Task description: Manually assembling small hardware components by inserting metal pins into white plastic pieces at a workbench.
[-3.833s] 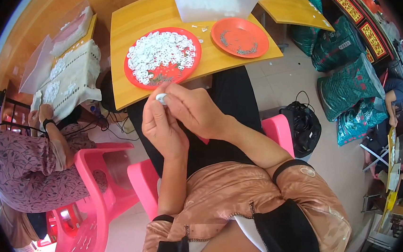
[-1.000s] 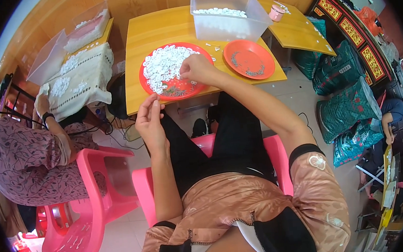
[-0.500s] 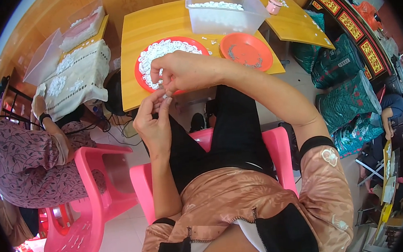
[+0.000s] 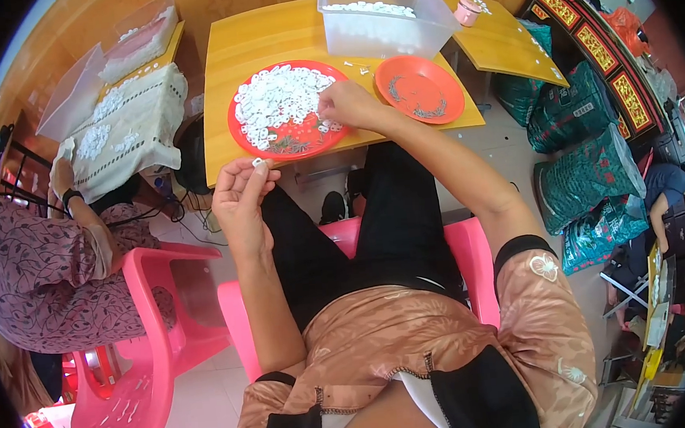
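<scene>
In front of the plate's near edge, my left hand (image 4: 238, 196) pinches a small white plastic piece (image 4: 258, 163) between thumb and fingertips. My right hand (image 4: 348, 106) reaches down to the right side of the red plate (image 4: 236, 140), its fingers bunched together at the white pieces there. Whether anything is between those fingers is hidden. A heap of small white plastic pieces (image 4: 281, 94) covers most of the plate. Thin grey nail-like pins (image 4: 290, 144) lie at its near edge. A second, orange-red plate (image 4: 420, 79) to the right holds more of these grey pins.
A clear plastic bin (image 4: 389, 33) of white pieces stands at the back of the yellow table (image 4: 264, 31). A pink cup (image 4: 467, 13) is on another table. To the left, a person (image 4: 65, 268) sits by a cloth (image 4: 147, 133) with white pieces. Green sacks (image 4: 588, 170) stand right.
My right hand has moved away from my left hand, rightward to the plate's right side. My left hand has shifted slightly left and down, still pinching the white piece.
</scene>
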A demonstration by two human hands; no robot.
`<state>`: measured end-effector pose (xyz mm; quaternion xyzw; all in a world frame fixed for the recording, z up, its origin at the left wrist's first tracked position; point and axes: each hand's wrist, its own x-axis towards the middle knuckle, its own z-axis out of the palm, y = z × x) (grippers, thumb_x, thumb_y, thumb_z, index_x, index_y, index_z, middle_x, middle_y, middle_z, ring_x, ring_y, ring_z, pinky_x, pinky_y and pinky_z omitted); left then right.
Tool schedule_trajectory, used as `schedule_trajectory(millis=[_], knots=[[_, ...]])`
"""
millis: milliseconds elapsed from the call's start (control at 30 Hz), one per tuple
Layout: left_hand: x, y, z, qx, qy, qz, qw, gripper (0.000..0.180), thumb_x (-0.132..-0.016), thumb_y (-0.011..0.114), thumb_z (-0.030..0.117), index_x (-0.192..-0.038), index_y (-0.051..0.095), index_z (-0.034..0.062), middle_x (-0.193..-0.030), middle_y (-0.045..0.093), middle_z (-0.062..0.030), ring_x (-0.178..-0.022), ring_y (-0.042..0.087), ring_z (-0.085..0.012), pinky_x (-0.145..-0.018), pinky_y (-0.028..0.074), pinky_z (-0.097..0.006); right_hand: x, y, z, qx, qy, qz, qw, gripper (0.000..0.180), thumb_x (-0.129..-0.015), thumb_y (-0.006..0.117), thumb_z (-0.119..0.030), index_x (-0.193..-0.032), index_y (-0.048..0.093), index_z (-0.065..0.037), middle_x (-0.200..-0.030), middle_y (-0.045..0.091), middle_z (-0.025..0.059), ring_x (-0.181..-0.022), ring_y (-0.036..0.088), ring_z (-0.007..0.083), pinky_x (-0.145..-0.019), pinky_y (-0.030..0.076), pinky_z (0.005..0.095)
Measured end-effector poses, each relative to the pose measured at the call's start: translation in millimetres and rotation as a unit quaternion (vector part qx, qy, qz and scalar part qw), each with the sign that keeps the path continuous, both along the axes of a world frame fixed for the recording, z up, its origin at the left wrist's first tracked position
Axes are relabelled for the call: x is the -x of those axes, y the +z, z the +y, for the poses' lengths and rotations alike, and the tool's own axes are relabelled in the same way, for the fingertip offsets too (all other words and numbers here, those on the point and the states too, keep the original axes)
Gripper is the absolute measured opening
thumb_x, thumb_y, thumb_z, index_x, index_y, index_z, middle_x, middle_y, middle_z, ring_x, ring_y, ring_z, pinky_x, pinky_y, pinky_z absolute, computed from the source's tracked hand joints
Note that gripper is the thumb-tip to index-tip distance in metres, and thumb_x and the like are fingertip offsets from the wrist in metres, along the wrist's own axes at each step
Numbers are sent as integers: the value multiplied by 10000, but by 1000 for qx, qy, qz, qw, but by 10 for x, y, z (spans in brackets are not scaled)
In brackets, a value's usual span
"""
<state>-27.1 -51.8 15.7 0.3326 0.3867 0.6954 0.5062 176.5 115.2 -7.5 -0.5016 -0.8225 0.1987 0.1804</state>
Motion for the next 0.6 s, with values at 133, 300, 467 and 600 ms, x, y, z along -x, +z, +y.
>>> schedule_trajectory(millis=[133,300,467,600], knots=[[-22,2,-1,15,-1,-3,1000,145,-818,620,4,-945,550,5,-864,660,-101,-714,635,-128,-630,487,-187,101,-17,-28,-85,54,-53,993,104,-689,640,-141,-744,671,-58,-728,649,138,-718,629,291,-660,486,384],[-30,13,5,18,-3,-6,1000,159,-823,620,12,-971,564,-6,-869,662,-107,-719,638,-133,-634,494,-190,195,-23,30,-44,55,-162,984,125,-737,596,-114,-741,650,-2,-780,636,219,-799,628,361,-705,500,420],[-27,-7,-2,25,-12,-32,999,176,-828,618,23,-993,576,-20,-876,663,-112,-724,640,-135,-638,498,-193,220,-77,-8,-92,92,-140,982,160,-764,561,-113,-776,632,30,-821,627,243,-835,625,362,-719,500,418],[-12,25,-27,21,-13,-42,999,167,-830,616,31,-983,576,-25,-868,663,-117,-717,640,-139,-637,498,-196,243,317,-427,-20,91,143,985,183,-813,598,-136,-831,604,46,-759,622,138,-690,615,185,-618,486,303]])
